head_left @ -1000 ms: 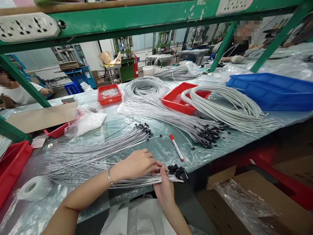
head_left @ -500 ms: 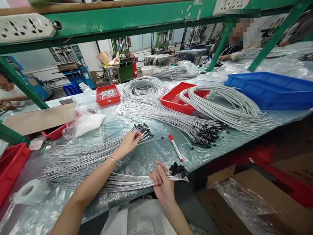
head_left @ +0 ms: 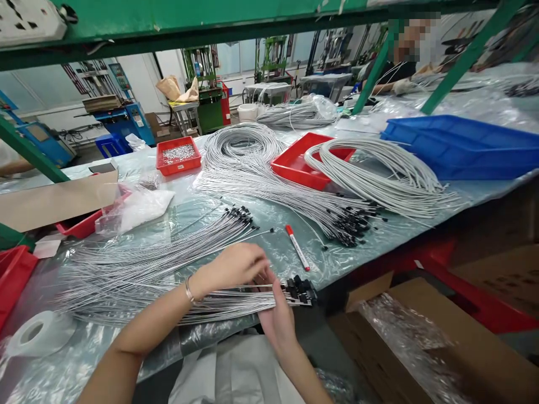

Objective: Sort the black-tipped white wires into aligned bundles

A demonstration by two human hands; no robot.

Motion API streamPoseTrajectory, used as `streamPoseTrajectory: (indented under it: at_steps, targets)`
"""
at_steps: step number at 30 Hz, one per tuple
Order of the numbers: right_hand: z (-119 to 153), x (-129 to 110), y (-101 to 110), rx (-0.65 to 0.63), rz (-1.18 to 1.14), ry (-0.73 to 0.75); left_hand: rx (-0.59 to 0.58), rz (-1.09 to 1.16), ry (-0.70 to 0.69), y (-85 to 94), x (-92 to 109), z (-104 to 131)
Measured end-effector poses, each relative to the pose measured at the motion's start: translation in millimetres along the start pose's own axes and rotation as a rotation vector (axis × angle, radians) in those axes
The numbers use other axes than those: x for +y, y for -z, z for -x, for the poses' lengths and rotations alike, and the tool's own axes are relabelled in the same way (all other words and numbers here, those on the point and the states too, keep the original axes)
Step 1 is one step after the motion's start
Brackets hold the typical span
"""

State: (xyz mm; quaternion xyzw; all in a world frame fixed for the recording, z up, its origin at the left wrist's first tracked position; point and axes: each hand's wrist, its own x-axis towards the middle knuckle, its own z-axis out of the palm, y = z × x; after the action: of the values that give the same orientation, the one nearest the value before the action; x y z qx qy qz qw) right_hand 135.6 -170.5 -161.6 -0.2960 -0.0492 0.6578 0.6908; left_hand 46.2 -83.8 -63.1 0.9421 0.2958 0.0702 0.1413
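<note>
Right hand (head_left: 278, 315) grasps bundle of thin silver-grey cables (head_left: 238, 306), thumb across strands, black blocky connectors (head_left: 300, 290) jutting just right of grip. Left hand (head_left: 236, 266), fingers bent, meets right hand's fingers over bundle; whether it pinches strand, cannot tell. Second bundle of grey black-tipped cables (head_left: 197, 240) lies beyond left hand on plastic-covered bench (head_left: 334, 262); white red-capped marker (head_left: 297, 248) just beyond right hand.

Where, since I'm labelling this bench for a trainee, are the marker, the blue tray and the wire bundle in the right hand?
Marker (head_left: 297, 247): head view, middle of its white barrel.
Blue tray (head_left: 484, 168): head view, outside of its near wall.
Wire bundle (head_left: 236, 306): head view, grey stretch left of the right hand (head_left: 278, 318).
</note>
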Motion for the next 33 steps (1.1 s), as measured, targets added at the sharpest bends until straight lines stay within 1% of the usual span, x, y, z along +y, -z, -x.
streamPoseTrajectory:
  at_steps: [2,3,4,6,8,10,13,17,19,21,22,23,24,25,27,29,30,31,32,33]
  targets:
    - [1.7,-0.5,-0.8,-0.056,0.003,0.021,0.092,-0.063,0.174,-12.9,-22.6,-22.9]
    - [2.6,-1.0,-1.3,-0.085,0.006,0.034,0.118,-0.116,0.238,-22.6,-33.0,-34.6]
    - [3.3,-1.6,-1.6,-0.108,0.011,0.045,0.112,-0.161,0.29,-33.0,-42.0,-45.1]
    - [4.4,-2.6,-1.7,-0.135,0.025,0.058,0.094,-0.185,0.323,-51.0,-55.2,-60.0]
    - [4.9,-3.0,-0.8,-0.138,0.045,0.051,0.084,-0.165,0.336,-60.3,-63.4,-64.0]
    - [4.6,-3.1,0.6,-0.134,0.061,0.029,0.092,-0.146,0.381,-60.0,-70.3,-58.0]
    - [3.5,-3.0,2.5,-0.136,0.056,0.013,0.097,-0.128,0.452,-50.2,-82.9,-39.8]
    - [3.2,-3.2,3.3,-0.141,0.05,0.008,0.071,-0.061,0.444,-34.2,-99.3,-21.4]
    - [3.6,-3.1,2.7,-0.151,0.051,0.012,0.083,-0.018,0.437,-24.8,-101.9,-17.3]
    - [3.7,-2.9,1.5,-0.158,0.053,0.021,0.143,0.028,0.451,-16.2,-95.9,-13.6]
    - [3.5,-2.7,0.9,-0.155,0.056,0.028,0.177,0.051,0.452,-13.1,-88.4,-10.8]
    - [3.2,-2.6,0.3,-0.145,0.062,0.035,0.195,0.067,0.441,-11.4,-77.9,-7.1]
    - [2.7,-2.5,-0.1,-0.135,0.07,0.038,0.187,0.065,0.417,-10.9,-64.5,-2.4]
    - [2.3,-2.4,-0.2,-0.123,0.077,0.038,0.141,0.044,0.368,-11.5,-48.9,3.1]
    - [1.6,-2.0,0.7,-0.092,0.099,0.036,-0.021,-0.042,0.219,-13.8,-15.8,15.2]
    - [1.7,-0.9,2.6,-0.054,0.139,0.035,-0.146,-0.126,0.066,-13.9,10.4,25.7]
    - [2.0,-0.1,3.6,-0.032,0.155,0.041,-0.168,-0.148,0.009,-12.5,17.6,29.2]
    - [2.4,0.9,4.3,-0.014,0.163,0.046,-0.168,-0.152,-0.029,-10.5,20.0,31.1]
    - [2.8,1.8,4.7,0.002,0.161,0.053,-0.146,-0.148,-0.033,-8.6,17.4,31.2]
    - [3.1,2.6,4.6,0.016,0.147,0.065,-0.109,-0.139,-0.008,-7.5,10.4,29.6]
